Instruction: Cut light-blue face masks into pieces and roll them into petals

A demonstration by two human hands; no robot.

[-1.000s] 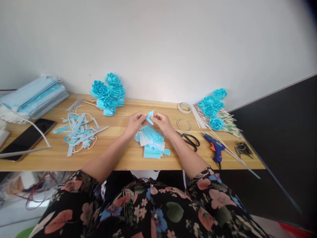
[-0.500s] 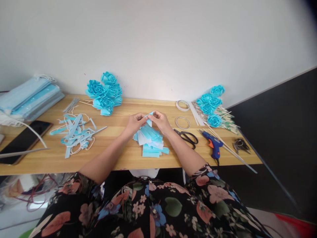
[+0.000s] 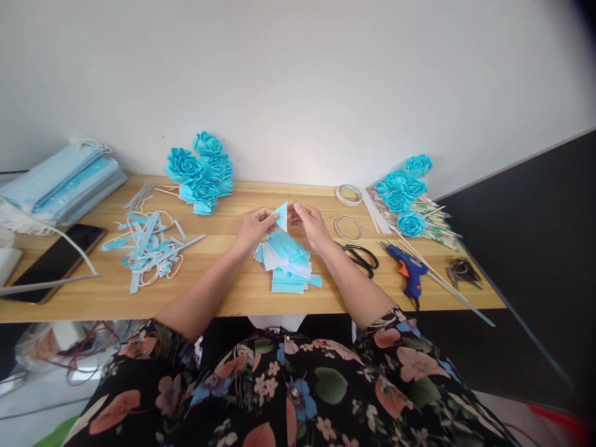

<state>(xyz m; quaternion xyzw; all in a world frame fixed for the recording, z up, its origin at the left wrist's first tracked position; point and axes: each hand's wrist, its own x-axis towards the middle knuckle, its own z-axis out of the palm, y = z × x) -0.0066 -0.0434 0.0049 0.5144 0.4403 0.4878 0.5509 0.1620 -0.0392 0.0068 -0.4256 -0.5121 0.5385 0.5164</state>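
My left hand (image 3: 257, 226) pinches a small folded piece of light blue mask fabric (image 3: 282, 217) by its left side. The piece stands up with a pointed top and a pale right edge. Just to its right, my right hand (image 3: 310, 223) has loosely curled fingers, and a thin gap seems to separate them from the fabric. Below both hands lies a loose pile of cut blue and white fabric pieces (image 3: 291, 282). Black-handled scissors (image 3: 365, 257) rest beside my right forearm, partly hidden by it.
Blue fabric roses stand at the back left (image 3: 205, 171) and right (image 3: 398, 189). Strap scraps (image 3: 151, 248), a phone (image 3: 56, 264) and stacked masks (image 3: 65, 180) occupy the left. On the right are tape rolls (image 3: 349, 195), a blue glue gun (image 3: 410, 270), sticks and pliers (image 3: 463, 272).
My right fingers have come off the fabric piece and moved slightly right. The piece now shows a pointed, folded shape in my left hand. The whole view has shifted slightly.
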